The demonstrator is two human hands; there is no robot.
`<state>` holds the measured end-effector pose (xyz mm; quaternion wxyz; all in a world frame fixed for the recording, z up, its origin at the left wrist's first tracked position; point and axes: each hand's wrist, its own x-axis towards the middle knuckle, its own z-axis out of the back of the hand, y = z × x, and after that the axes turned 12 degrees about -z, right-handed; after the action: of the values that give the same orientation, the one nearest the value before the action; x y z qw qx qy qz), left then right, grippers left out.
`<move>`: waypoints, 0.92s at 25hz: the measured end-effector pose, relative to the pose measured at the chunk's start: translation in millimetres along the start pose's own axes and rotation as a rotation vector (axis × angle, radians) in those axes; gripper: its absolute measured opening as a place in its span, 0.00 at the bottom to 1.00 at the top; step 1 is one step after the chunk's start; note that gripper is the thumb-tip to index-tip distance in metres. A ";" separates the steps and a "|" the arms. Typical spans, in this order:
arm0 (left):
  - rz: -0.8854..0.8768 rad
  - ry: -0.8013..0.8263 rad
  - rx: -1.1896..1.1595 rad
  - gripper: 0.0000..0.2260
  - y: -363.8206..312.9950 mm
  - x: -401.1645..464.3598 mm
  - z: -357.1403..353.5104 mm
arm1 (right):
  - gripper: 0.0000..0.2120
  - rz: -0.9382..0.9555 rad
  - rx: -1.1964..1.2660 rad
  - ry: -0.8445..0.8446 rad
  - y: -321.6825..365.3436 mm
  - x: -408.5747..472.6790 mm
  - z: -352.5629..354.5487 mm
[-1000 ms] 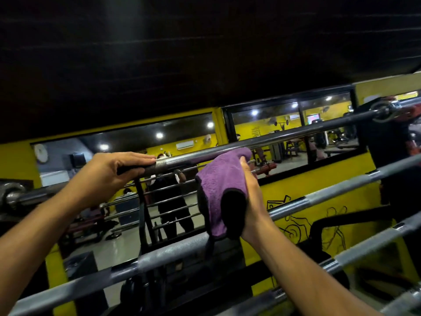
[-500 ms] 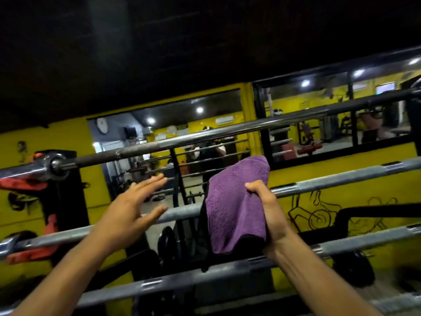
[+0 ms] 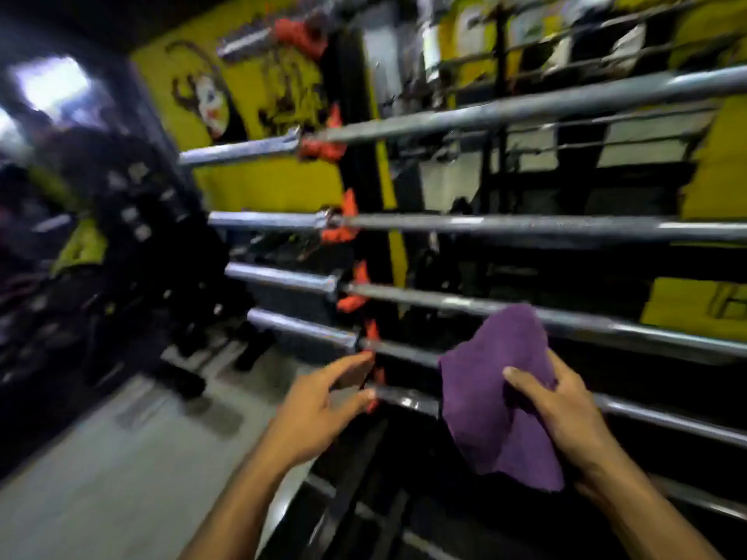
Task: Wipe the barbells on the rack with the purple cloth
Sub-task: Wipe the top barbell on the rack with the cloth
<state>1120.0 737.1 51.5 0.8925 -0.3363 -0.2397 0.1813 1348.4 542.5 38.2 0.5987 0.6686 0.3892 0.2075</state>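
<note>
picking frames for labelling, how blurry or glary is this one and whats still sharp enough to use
Head view: motion blur smears the left side and the wall; bright glare blows out the top left; wide-angle bend on the barbells. The purple cloth, right hand and left hand stay fairly sharp.

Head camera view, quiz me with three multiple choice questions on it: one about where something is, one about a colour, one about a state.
1. Where is the cloth?
A. In the right hand
B. Draped over the top barbell
C. On the floor

2. What colour are the hooks on the rack upright?
A. Blue
B. Red-orange
C. White

3. What is the left hand doing?
A. Gripping a weight plate
B. Holding a second cloth
C. Reaching open toward a low barbell

Answers:
1. A: the right hand pinches the cloth in front of the bars.
2. B: each hook shows red-orange.
3. C: the left hand has spread fingers near the low barbell.
</note>
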 end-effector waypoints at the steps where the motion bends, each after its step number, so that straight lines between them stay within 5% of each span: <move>1: 0.109 -0.028 -0.042 0.19 19.9 -53.9 -3.2 | 0.14 -0.071 -0.036 0.033 -29.8 -15.1 -18.2; 6: 0.527 -0.161 -0.135 0.23 62.1 -305.2 9.8 | 0.18 -0.165 -0.298 0.342 -126.0 -107.1 -124.6; 10: 0.688 -0.348 -0.086 0.28 62.4 -444.7 28.9 | 0.16 -0.122 -0.496 0.547 -165.8 -165.0 -200.7; 18: 0.838 -0.521 -0.162 0.20 66.2 -553.5 66.9 | 0.18 -0.111 -0.693 0.715 -208.0 -213.8 -301.2; 23: 0.890 -0.458 -0.181 0.21 106.3 -575.6 115.0 | 0.16 -0.132 -0.668 0.726 -245.0 -206.6 -382.3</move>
<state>567.9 592.4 -121.8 0.6208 -0.4332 -0.2777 0.5915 871.3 623.1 -83.2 0.6177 0.2988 0.5266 0.5019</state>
